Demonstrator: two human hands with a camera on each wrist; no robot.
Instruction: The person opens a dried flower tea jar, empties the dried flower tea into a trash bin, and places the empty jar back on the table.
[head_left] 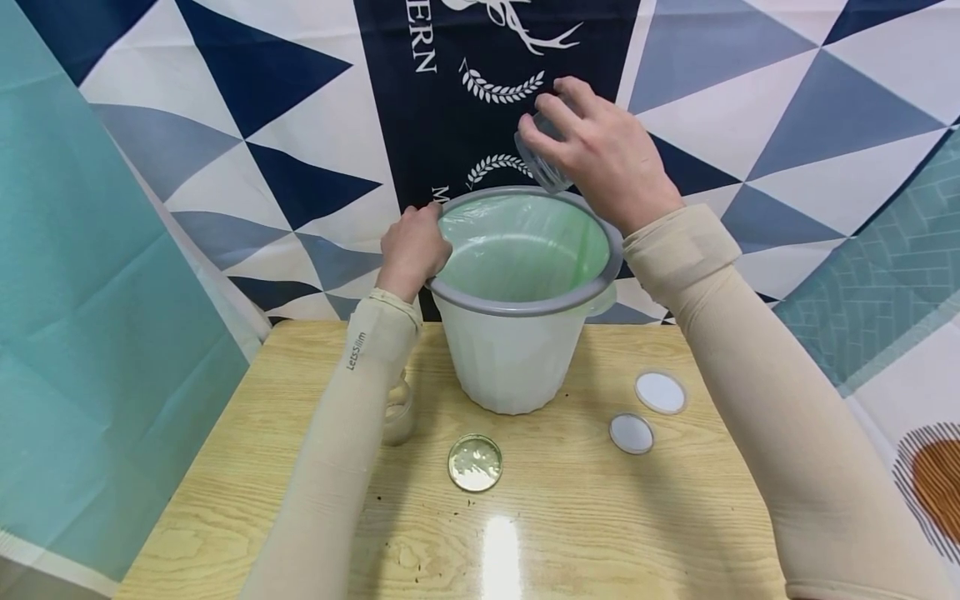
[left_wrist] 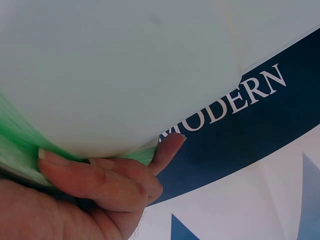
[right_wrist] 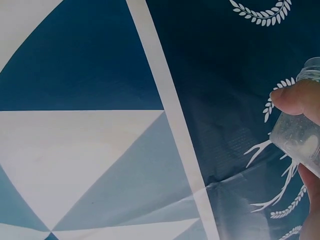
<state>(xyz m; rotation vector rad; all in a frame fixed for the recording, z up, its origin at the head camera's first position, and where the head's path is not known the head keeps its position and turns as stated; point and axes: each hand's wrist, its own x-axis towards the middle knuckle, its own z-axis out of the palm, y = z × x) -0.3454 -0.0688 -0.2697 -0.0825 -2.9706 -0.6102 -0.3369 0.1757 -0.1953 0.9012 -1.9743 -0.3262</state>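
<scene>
A white trash can (head_left: 510, 362) with a grey rim stands at the table's back edge, lined with a translucent green bag (head_left: 517, 250). My left hand (head_left: 415, 248) grips its rim on the left side. In the left wrist view, fingers (left_wrist: 100, 185) curl at the edge beside the green liner and the pale can wall. Above the rim at the back right, my right hand (head_left: 611, 158) holds a clear jar (head_left: 546, 158) tipped toward the can. The right wrist view shows the jar's threaded neck (right_wrist: 311, 70) and thumb (right_wrist: 292, 97); its far side is cut off.
A round shallow lid or dish (head_left: 476, 463) with wet residue lies in front of the can. Two white discs (head_left: 661, 392) lie to its right. A small jar (head_left: 398, 417) is partly hidden behind the left forearm. A patterned cloth (head_left: 300, 167) hangs close behind.
</scene>
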